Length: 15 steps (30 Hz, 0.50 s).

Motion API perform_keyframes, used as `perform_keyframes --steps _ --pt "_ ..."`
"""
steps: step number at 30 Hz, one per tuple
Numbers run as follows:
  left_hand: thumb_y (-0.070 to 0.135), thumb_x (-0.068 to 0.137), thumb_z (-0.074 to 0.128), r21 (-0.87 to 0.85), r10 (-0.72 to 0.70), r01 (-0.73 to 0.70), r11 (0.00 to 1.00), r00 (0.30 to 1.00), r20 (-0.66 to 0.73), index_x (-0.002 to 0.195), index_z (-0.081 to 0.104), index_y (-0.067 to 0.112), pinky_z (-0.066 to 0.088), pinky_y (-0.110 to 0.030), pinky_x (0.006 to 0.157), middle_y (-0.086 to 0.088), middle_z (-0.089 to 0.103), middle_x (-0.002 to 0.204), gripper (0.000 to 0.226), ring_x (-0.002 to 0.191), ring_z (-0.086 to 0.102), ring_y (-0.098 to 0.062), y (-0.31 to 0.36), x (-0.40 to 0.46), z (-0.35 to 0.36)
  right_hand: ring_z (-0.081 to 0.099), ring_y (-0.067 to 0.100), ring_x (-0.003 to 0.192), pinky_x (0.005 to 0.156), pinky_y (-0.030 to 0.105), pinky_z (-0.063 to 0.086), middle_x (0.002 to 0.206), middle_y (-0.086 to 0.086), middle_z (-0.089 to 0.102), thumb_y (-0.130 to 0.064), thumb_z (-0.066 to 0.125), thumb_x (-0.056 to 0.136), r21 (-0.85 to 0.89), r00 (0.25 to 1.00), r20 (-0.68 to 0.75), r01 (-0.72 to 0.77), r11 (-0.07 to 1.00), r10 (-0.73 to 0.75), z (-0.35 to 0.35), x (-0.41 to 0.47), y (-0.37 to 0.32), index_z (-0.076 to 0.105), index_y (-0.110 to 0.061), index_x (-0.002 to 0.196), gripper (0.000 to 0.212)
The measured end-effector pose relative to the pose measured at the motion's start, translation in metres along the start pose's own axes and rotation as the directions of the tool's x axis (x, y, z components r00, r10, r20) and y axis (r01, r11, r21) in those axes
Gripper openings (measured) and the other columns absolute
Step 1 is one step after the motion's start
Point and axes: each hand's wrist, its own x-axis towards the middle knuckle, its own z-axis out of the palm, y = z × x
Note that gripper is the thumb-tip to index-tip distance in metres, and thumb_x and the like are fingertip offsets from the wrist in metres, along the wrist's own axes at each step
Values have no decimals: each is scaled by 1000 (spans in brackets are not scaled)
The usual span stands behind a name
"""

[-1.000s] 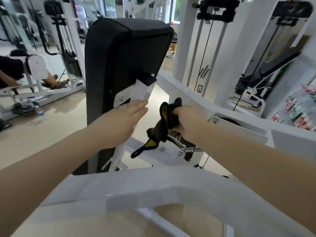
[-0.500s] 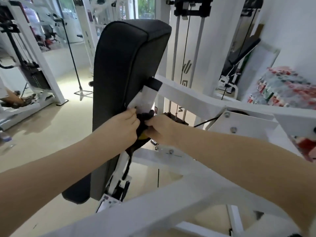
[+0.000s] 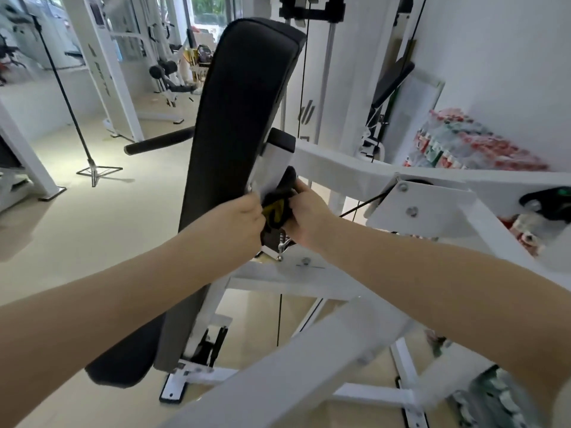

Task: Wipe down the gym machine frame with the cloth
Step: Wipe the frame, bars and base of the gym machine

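Your left hand has joined your right hand on the cloth, both gripping it against the white frame behind the pad; wiping resumes here.

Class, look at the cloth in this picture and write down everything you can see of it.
The cloth is black with a yellow patch, soft and bunched into folds. Both hands grip it: the left hand at its left side, the right hand at its right. Its upper end lies against the white bracket behind the black pad; a lower end hangs down between the hands. Much of it is hidden by the fingers, so its full shape cannot be told.
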Motion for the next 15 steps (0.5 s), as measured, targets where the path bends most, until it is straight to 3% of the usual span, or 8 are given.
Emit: perform_keyframes --steps 3,5,7,10,13,15 --pt "18 45 71 12 17 -16 1000 998 -63 49 67 14 43 -38 88 -4 62 58 7 65 62 -24 -1 0 -1 58 20 69 59 26 54 84 10 58 17 19 88 45 990 22 140 989 -141 1 -1 -31 57 -9 107 50" --pt "18 48 63 -2 34 -34 999 996 -86 48 66 15 42 -35 88 -2 61 57 4 62 61 -22 0 -2 0 58 21 71 68 30 55 86 12 58 17 20 88 92 975 33 217 972 -221 3 0 -47 56 -12 100 47" --pt "20 51 66 25 38 -36 999 994 -99 51 67 17 42 -33 89 1 61 58 3 62 60 -19 2 -3 1 60 21 79 77 32 53 93 13 60 9 26 94 105 966 81 236 966 -245 8 -2 -42 55 -9 109 38" --pt "11 50 58 -38 25 -31 999 989 -144 45 63 12 33 -36 86 -2 56 51 7 55 57 -21 1 -4 -3 64 14 80 64 23 55 95 8 63 -8 33 100 114 973 82 207 972 -217 14 -7 -21 54 -10 119 28" --pt "8 54 56 -79 23 -36 996 988 -155 47 63 11 31 -34 86 -3 56 51 11 56 56 -22 2 -4 -3 62 16 64 50 19 50 82 9 60 -4 31 99 90 993 21 118 989 -120 15 -8 -3 56 -12 98 26" --pt "7 59 53 -121 10 -29 992 988 -153 48 63 15 31 -32 85 1 55 49 17 53 55 -20 5 -4 -1 53 21 62 53 25 45 79 12 53 1 35 95 -53 1000 9 7 999 -7 18 -18 17 54 -5 103 22"
